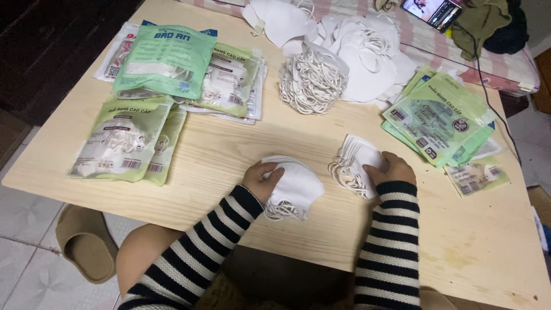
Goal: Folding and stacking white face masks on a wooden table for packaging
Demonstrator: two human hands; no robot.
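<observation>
1. Nearest: both forearms in black-and-white striped sleeves [390, 241] reach over the near edge of a pale wooden table [241, 189]. A knee and a tan slipper [86, 241] show below the table edge, on the tiled floor.

2. Left hand [261, 179]: fingers curled closed over the left end of a small stack of white face masks [295, 186]. The stack rests on the table, ear loops trailing from its lower edge. Judged: a counted bundle, not yet bagged.

3. Right hand [393, 167]: fingers bent down and pressing on a second small stack of white masks [359, 161], loops fanned out to its left. It lies on the table just right of the first stack, a gap between them. Firm grip or mere pinning: cannot tell.

4. Mid-table, right: a fanned pile of flat green packets [439, 117], apparently unfilled, plus one packet lying apart [476, 175] nearer the right edge.

5. Mid-table, left: plumper green and white packets [123, 140] in overlapping heaps, reaching to the far left corner [166, 60]. Judged: filled packs, the done portion.

6. Far centre: a large loose heap of white masks [344, 63] with tangled loops. Judged: stock left to sort, and it is sizeable.

7. Beyond the table: a striped cloth surface with a lit phone [431, 11] and dark green fabric [482, 20].

8. Estimate: partway through; several packs done, many masks and flat packets remain.
</observation>
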